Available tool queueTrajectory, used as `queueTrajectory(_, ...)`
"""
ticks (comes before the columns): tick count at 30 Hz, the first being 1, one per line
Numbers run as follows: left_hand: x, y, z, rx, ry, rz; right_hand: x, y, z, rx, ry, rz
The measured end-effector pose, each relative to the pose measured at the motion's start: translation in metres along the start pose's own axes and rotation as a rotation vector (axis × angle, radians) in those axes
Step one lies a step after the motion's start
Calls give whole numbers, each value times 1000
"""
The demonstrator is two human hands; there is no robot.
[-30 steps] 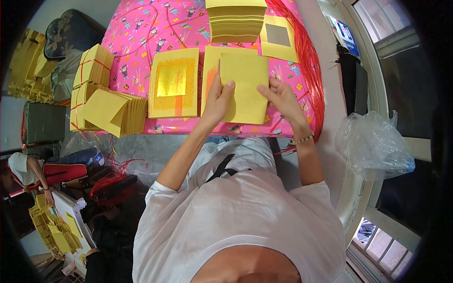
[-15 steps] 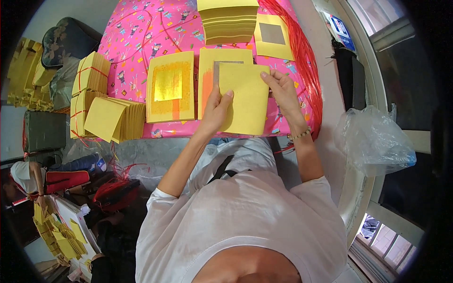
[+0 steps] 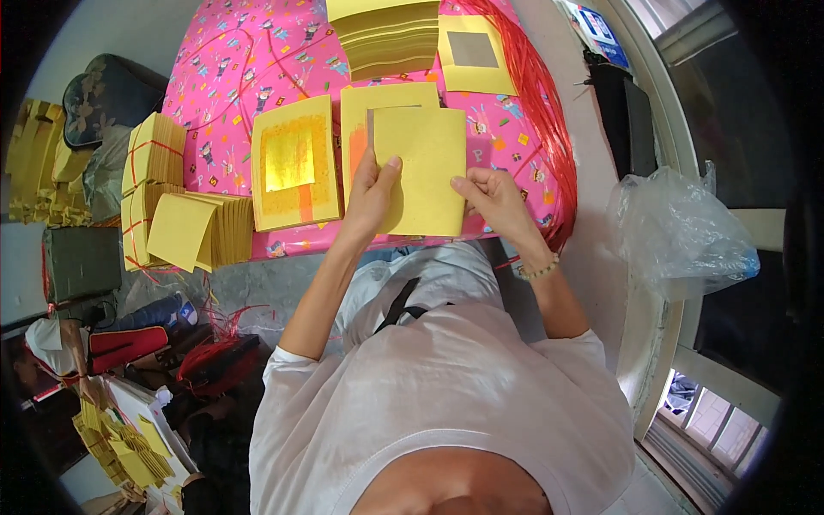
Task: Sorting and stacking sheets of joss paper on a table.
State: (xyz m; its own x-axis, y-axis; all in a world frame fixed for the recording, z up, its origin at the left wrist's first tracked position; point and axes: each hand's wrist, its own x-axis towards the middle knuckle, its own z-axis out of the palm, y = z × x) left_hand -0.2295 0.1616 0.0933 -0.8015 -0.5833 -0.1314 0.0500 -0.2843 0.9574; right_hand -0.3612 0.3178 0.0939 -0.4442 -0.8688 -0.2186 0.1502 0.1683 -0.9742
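A yellow paper sheet (image 3: 422,167), seemingly folded, is held up between my hands at the table's near edge. My left hand (image 3: 371,193) pinches its left side, thumb on top. With thumb and curled fingers, my right hand (image 3: 493,199) grips its lower right edge. Behind it lies a yellow paper stack (image 3: 356,107) with an orange patch and a grey square, partly covered by the sheet. To the left sits another yellow stack (image 3: 329,193), topped by a shiny gold square (image 3: 289,160) inside an orange border.
A tall yellow paper stack (image 3: 386,43) and a grey-squared sheet (image 3: 446,73) lie at the back of the pink table cover (image 3: 215,69). Red strips (image 3: 549,129) hang along the right. Tied bundles (image 3: 156,154) stand left; another person's arm (image 3: 75,343) shows lower left.
My right hand has slid down the sheet's right edge from its upper corner to lower down. The whole view has shifted slightly, while my left hand keeps its hold.
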Motion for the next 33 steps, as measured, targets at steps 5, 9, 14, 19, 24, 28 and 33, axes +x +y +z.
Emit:
queueTrajectory(5, 5, -12, 1, -43, 3, 57, -14, 2, 6, 49, 31, 27)
queueTrajectory(9, 2, -9, 11, 78, 10, 76, -21, 15, 7, 94, 55, -41)
queueTrajectory(14, 7, -12, 15, 63, 39, 84, -32, 24, 2, 135, 47, 71)
queueTrajectory(19, 10, -21, 18, 105, 67, 165, -35, 25, -9, 85, 27, 132)
queueTrajectory(24, 16, -24, 28, 96, -26, 122, -28, 6, -21, 108, 157, 17)
queueTrajectory(28, 21, -16, 23, 122, -116, 39, -18, 18, -35, 133, 242, -83)
queueTrajectory(33, 16, -7, -11, 405, -22, 159, -12, 33, -82, 95, 338, -76)
